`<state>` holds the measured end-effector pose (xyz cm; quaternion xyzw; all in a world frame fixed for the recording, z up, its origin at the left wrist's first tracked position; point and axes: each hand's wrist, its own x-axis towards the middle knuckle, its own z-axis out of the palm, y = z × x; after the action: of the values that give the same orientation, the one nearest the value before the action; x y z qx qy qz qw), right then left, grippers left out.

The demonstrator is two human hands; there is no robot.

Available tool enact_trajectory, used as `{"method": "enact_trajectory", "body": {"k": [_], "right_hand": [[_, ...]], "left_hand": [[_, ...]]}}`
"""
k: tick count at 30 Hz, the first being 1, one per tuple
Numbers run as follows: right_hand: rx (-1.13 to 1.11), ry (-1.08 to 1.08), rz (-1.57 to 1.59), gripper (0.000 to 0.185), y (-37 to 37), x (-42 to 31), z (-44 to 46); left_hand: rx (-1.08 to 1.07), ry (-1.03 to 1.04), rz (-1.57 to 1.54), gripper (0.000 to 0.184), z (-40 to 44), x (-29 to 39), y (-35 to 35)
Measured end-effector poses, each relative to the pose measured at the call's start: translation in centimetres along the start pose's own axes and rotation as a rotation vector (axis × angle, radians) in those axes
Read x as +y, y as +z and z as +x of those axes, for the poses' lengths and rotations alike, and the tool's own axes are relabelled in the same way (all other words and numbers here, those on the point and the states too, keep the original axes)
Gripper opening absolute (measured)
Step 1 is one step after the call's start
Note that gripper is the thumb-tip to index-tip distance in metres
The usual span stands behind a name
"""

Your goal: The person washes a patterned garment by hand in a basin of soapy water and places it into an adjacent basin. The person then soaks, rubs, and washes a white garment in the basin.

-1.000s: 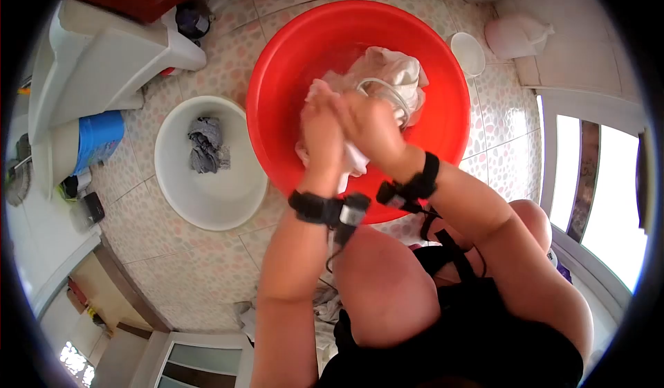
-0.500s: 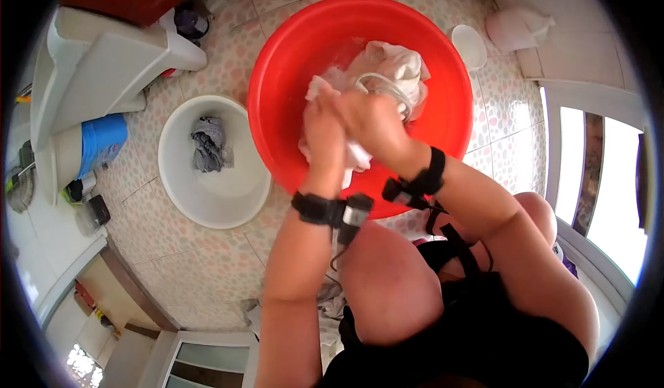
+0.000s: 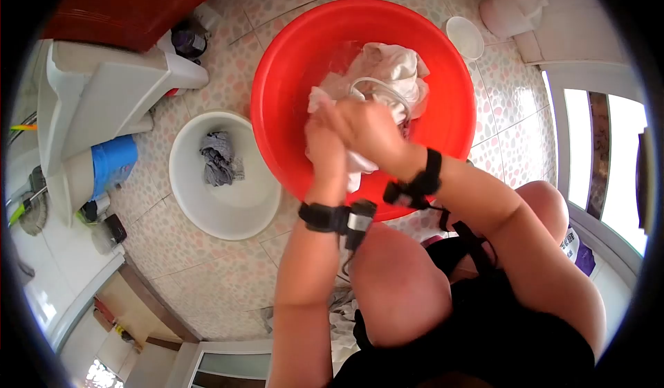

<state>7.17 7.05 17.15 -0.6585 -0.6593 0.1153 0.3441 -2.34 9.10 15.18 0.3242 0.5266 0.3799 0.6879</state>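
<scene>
Over the red basin, my left hand and my right hand are pressed close together on a pale pinkish-white cloth. The fingers of both are curled round it, somewhat blurred. Parts of the cloth stick out above and below my hands. Behind them in the basin lies a bunched white garment, with a pale looped band beside my right hand. Both wrists wear black straps.
A white basin with a crumpled grey cloth stands to the left. A small white bowl and a pinkish jug are at the upper right. A blue bucket stands far left.
The view has shifted and turned slightly, so the white basin appears further right. My hands have moved slightly against each other, still holding the cloth.
</scene>
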Motion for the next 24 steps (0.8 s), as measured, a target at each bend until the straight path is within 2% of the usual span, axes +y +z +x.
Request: {"method": "enact_trajectory", "body": {"k": [1,3,5,6,7,9,10,11,13,15,16,17,19,23,24], "right_hand": [[-0.034,-0.098,-0.038,0.034,0.1,-0.3,-0.8],[-0.008,-0.127,-0.087,0.032,0.3,0.9,0.7],[-0.184,0.256,0.020,0.031,-0.4,1.5,2.7],[-0.133,0.090,0.028,0.025,-0.4,1.2,1.8],[-0.089,-0.080,0.038,0.020,-0.3,0.4,0.6],[-0.190,0.047,0.090,0.017,-0.7,-1.1,-0.7],[-0.187,0.048,0.092,0.017,-0.4,-0.3,0.0],[-0.170,0.104,0.036,0.019,-0.1,0.9,1.5],[-0.152,0.158,-0.027,0.021,0.2,1.5,1.7],[-0.219,-0.081,-0.095,0.031,-0.3,-1.2,0.2],[-0.122,-0.010,0.151,0.036,-0.6,-1.7,-0.1],[-0.120,-0.009,0.153,0.036,-0.5,-1.0,0.5],[-0.152,0.255,0.047,0.035,-0.2,0.9,2.5],[-0.066,0.082,0.184,0.036,-0.7,-1.8,-0.1],[-0.118,0.005,0.013,0.034,-0.6,-0.7,0.2]], "left_hand": [[-0.076,-0.149,-0.217,0.047,0.1,0.1,-0.8],[-0.037,-0.159,-0.167,0.046,-1.5,0.3,1.0],[0.124,-0.001,0.199,0.039,-2.1,-0.3,2.3],[0.088,0.152,0.177,0.038,-1.2,-0.6,1.6],[0.093,0.157,0.170,0.038,-0.5,-0.6,0.9],[0.020,-0.137,-0.119,0.050,-0.4,0.3,-0.2],[0.055,-0.048,-0.038,0.047,-0.8,-0.7,0.4],[0.053,-0.045,-0.035,0.047,-1.0,-0.7,0.6],[0.073,0.089,0.310,0.040,-1.0,-0.6,1.0],[0.127,0.091,0.263,0.041,-0.4,-1.3,0.1],[0.101,0.074,0.217,0.040,-0.7,-1.4,0.0],[0.070,0.065,0.171,0.040,-0.9,-1.1,0.0],[0.039,0.059,0.124,0.040,-1.0,-0.8,0.0],[0.036,0.032,0.114,0.038,-0.9,-1.5,-0.1],[0.047,0.021,0.106,0.039,-0.8,-1.9,-0.3]]}}
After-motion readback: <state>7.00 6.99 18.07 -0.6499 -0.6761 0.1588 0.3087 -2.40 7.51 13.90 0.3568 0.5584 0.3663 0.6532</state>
